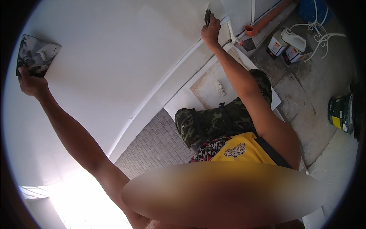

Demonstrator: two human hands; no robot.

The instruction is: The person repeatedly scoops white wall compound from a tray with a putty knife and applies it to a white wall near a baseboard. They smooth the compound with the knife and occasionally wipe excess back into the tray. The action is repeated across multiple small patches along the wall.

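At the far left, my left hand (33, 84) is closed on the lower edge of a dark, flat square plate (31, 57) smeared with white paste. A pale lump of the paste (48, 52) lies on its right part. My left arm is stretched well out in front of the white wall (114, 49). Up at the top centre, my right hand (211, 32) is closed round a small dark tool (207, 16) that looks like a putty knife. Its blade end is at the wall, by a pale patch; whether it touches, I cannot tell.
Below my right arm lies a white-edged board (207, 86) with crumbs of paste. To the right are a white tap pipe (231, 32), an orange drainpipe (263, 24), a white jug (293, 40) on cans, a curled white metal frame (318, 28) and a dark bucket (339, 112).
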